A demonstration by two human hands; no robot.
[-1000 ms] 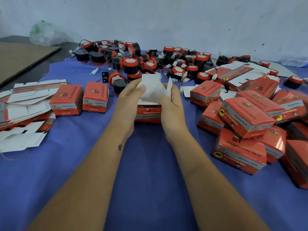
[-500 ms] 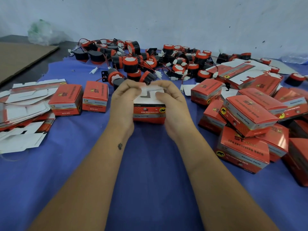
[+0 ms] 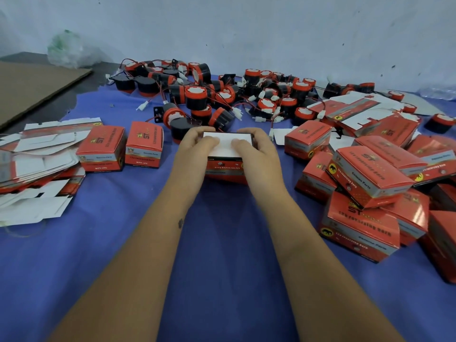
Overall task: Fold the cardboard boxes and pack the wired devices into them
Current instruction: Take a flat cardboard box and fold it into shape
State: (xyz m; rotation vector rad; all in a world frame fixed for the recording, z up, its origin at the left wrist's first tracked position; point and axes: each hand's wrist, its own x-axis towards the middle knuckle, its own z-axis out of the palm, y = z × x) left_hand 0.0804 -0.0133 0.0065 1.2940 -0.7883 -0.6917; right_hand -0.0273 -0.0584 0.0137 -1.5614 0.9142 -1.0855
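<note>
Both hands [image 3: 225, 150] grip the box [image 3: 226, 160] mid-worktop, thumbs pressing its white flaps; approx. a dozen closed boxes [image 3: 370, 174] right of it, loose devices [image 3: 197, 95] behind (flat blanks [image 3: 37, 156] left) still unpacked.

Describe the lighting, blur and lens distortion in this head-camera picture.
Head view: soft, even light with faint shadows on the blue cloth; wide-angle bending stretches the forearms and the edges; print on the red cardboard box held by the left hand and right hand is blurred; the far red-and-black wired devices look soft.
</note>
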